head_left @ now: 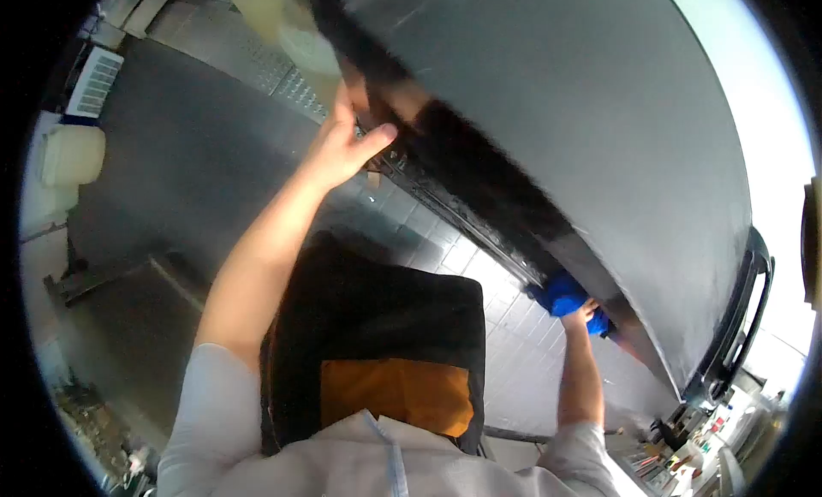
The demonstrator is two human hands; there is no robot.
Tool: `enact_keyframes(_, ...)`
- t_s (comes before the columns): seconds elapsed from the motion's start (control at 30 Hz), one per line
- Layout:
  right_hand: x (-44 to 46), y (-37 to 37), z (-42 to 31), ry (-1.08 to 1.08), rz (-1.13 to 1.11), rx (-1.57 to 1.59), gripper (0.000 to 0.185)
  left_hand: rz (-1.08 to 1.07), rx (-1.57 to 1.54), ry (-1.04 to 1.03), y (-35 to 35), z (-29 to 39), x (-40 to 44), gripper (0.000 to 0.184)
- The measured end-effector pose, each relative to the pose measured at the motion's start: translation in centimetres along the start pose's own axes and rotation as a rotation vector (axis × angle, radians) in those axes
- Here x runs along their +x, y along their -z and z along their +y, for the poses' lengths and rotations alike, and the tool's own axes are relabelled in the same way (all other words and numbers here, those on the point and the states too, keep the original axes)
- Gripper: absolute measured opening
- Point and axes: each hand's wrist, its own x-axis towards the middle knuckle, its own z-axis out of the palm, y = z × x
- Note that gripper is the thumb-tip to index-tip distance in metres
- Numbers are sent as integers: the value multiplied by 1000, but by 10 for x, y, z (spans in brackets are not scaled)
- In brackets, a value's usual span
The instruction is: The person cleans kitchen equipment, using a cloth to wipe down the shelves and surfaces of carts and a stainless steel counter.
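Note:
A large dark glossy panel (582, 112) with a black lower edge slants across the upper right. My left hand (347, 146) is at the upper left end of that edge, its thumb spread and the other fingers mostly hidden behind the edge. A bunched blue cloth (565, 297) lies against the lower right part of the edge, held in my right hand (582, 315). Both forearms are stretched out, one on each side of a dark apron with a brown pocket (398, 392).
Pale floor tiles (505, 317) show below the panel. Whitish plastic containers (73, 154) and a white vented box (94, 82) stand at the far left. Assorted small items (685, 454) are at the lower right, near a black frame-like part (741, 317).

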Motion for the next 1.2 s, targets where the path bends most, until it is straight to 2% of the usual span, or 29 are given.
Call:
enact_keyframes(0.07,-1,-39,43,-80,30,-43,98,226,-245,-57,-34,-19,2,86)
enact_keyframes(0.13,-1,-63,87,-200,31,-113,112,277,-314,-117,-46,-15,-2,83)
enact_keyframes(0.17,3,-51,88,-183,-40,-110,114,316,-350,-164,-49,-14,-3,80)
enact_keyframes(0.2,5,-33,84,-165,-110,-106,116,409,-352,-331,-60,-21,-3,71)
enact_keyframes(0.27,-2,2,38,351,230,-5,141,437,-358,-331,-64,-6,-17,67)
enact_keyframes(0.3,26,-9,26,426,294,113,134,442,-360,-338,-72,0,-24,64)
enact_keyframes(0.37,80,-30,-1,597,403,329,120,509,-425,-495,-80,-20,-19,41)
enact_keyframes(0.43,63,41,-122,682,396,207,83,537,-359,-480,-79,-24,-25,39)
enact_keyframes(0.5,50,78,-193,553,177,-275,82,544,-334,-382,-77,-34,-28,51)
enact_keyframes(0.57,39,82,-251,687,424,-114,60,526,-449,-410,-79,-26,-41,50)
enact_keyframes(0.6,33,97,-285,763,467,18,56,517,-416,-331,-74,-36,-35,50)
enact_keyframes(0.63,25,110,-318,816,476,107,55,419,-444,-292,-68,-44,-34,51)
enact_keyframes(0.67,26,122,-345,887,469,259,61,545,-282,-505,-65,-42,-25,47)
enact_keyframes(0.7,24,136,-363,897,365,349,66,457,-267,-371,-57,-43,-27,49)
enact_keyframes(0.73,26,134,-369,915,429,419,63,520,-173,-269,-55,-34,-29,50)
enact_keyframes(0.77,26,134,-367,932,433,440,59,586,-56,-261,-54,-21,-32,51)
enact_keyframes(0.87,25,131,-350,963,446,416,60,655,-20,-361,-44,-43,-26,49)
enact_keyframes(0.93,21,122,-307,884,343,329,60,544,-18,-323,-34,-46,-32,49)
enact_keyframes(1.0,17,111,-248,746,291,316,62,544,-42,-307,-26,-49,-39,50)
enact_keyframes(1.03,10,104,-206,655,292,322,64,553,-70,-305,-30,-48,-38,51)
enact_keyframes(1.07,13,87,-161,596,318,323,64,598,-88,-407,-29,-53,-35,54)
enact_keyframes(1.17,17,32,-2,317,383,376,63,641,-77,-352,-35,-50,-38,53)
enact_keyframes(1.2,29,6,57,172,456,410,63,679,-113,-420,-40,-57,-33,53)
